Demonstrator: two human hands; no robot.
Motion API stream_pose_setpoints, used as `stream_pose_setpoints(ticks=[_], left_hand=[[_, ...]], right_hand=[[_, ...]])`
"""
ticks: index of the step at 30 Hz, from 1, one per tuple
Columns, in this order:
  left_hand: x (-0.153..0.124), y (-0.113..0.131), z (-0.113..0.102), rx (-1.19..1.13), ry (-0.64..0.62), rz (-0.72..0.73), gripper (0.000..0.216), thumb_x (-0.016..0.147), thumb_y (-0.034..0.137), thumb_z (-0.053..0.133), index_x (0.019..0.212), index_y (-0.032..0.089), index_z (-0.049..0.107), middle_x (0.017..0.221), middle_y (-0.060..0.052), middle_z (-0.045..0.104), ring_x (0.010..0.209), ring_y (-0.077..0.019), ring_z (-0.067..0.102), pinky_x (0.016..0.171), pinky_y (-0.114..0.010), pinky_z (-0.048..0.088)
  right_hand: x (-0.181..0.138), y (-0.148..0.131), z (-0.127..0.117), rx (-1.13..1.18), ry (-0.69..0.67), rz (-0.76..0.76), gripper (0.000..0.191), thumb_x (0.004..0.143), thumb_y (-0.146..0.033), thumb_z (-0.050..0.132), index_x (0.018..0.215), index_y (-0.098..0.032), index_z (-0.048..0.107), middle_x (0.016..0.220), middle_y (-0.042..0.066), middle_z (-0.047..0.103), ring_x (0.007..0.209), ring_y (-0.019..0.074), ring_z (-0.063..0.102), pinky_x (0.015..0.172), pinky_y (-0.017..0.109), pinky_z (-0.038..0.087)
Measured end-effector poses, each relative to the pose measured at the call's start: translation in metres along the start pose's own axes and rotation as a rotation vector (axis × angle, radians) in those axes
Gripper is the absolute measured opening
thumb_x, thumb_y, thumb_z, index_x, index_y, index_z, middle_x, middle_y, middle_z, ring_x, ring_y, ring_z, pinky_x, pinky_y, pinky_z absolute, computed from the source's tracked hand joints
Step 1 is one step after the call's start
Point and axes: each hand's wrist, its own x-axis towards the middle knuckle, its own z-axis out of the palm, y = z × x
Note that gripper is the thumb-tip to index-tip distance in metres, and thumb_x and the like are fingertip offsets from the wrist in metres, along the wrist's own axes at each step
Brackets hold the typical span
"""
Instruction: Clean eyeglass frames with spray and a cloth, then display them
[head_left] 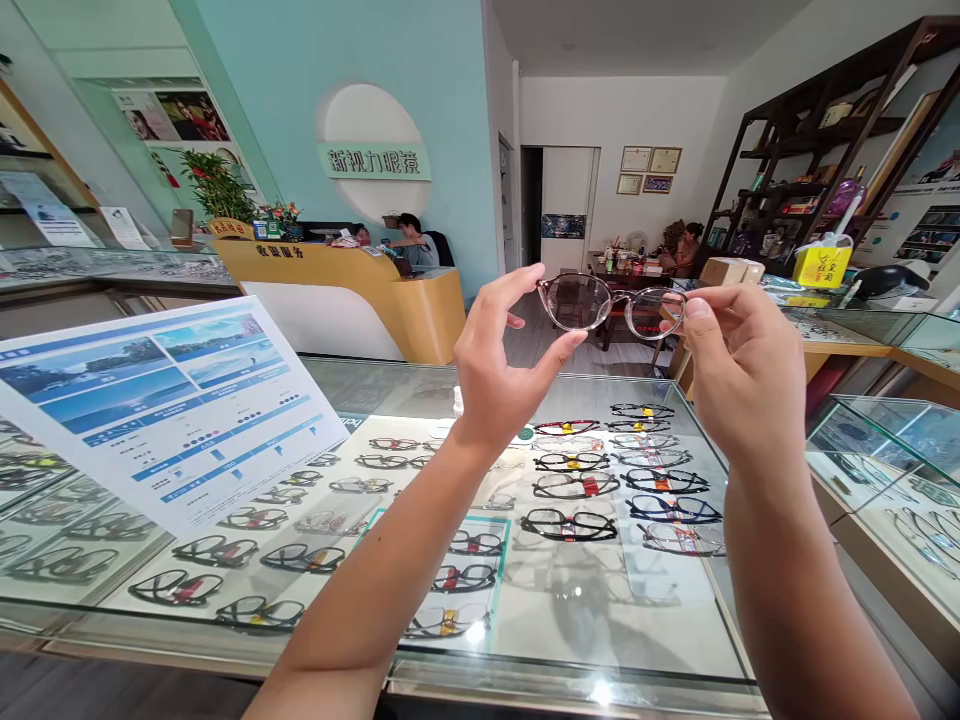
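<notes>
I hold a pair of glasses (611,303) with a thin reddish-brown frame up in front of me, above a glass display counter (637,640). My left hand (504,365) pinches the left lens rim between thumb and fingers. My right hand (739,370) grips the right end of the frame, fingers curled round it. Both lenses look clear and face me.
Under the counter glass lie several rows of spectacle frames (577,487). A printed sheet (165,410) lies on the counter at left. A yellow reception desk (352,295) with seated people stands behind. Dark shelving (817,150) and more display cases (892,450) are at right.
</notes>
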Motion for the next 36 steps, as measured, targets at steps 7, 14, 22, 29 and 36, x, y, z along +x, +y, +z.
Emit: stream_pose_setpoints(ticks=[7,14,22,29,36], left_hand=[[-0.004,-0.003,0.004,-0.098,-0.037,-0.119,0.063,0.098,0.059,0.074,0.152,0.035,0.053,0.148,-0.010,0.067,0.134,-0.0310,0.070,0.087,-0.041,0.066],[-0.004,-0.005,0.006,-0.167,-0.025,-0.182,0.064,0.096,0.060,0.079,0.149,0.036,0.053,0.149,-0.010,0.066,0.136,-0.0321,0.069,0.089,-0.040,0.065],[-0.005,-0.007,0.008,-0.212,-0.035,-0.220,0.065,0.095,0.063,0.078,0.148,0.035,0.053,0.149,-0.011,0.065,0.136,-0.0324,0.070,0.088,-0.039,0.065],[-0.007,-0.010,0.010,-0.229,-0.072,-0.228,0.061,0.098,0.062,0.074,0.148,0.036,0.050,0.150,-0.012,0.066,0.135,-0.0304,0.071,0.085,-0.037,0.064],[-0.010,-0.009,0.013,-0.269,-0.092,-0.281,0.062,0.096,0.061,0.077,0.147,0.034,0.052,0.152,-0.013,0.066,0.137,-0.0301,0.070,0.085,-0.037,0.065]], right_hand=[[-0.004,-0.012,0.002,0.044,0.054,-0.019,0.016,0.106,-0.042,0.068,0.106,-0.027,0.069,0.109,0.007,0.081,0.103,0.0257,0.080,0.091,0.045,0.064],[-0.007,-0.021,0.002,0.048,0.039,-0.025,0.016,0.105,-0.042,0.068,0.108,-0.027,0.071,0.114,0.007,0.081,0.107,0.0256,0.079,0.100,0.048,0.063],[-0.007,-0.025,0.003,0.076,0.019,-0.050,0.014,0.107,-0.040,0.066,0.111,-0.027,0.068,0.113,0.007,0.080,0.102,0.0244,0.080,0.090,0.043,0.065],[-0.010,-0.026,0.002,0.113,-0.032,-0.037,0.019,0.109,-0.044,0.060,0.116,-0.029,0.069,0.110,0.009,0.079,0.102,0.0266,0.080,0.082,0.043,0.066],[-0.007,-0.021,0.003,0.219,-0.090,0.018,0.019,0.108,-0.042,0.060,0.120,-0.029,0.067,0.109,0.008,0.079,0.100,0.0274,0.080,0.085,0.046,0.067]])
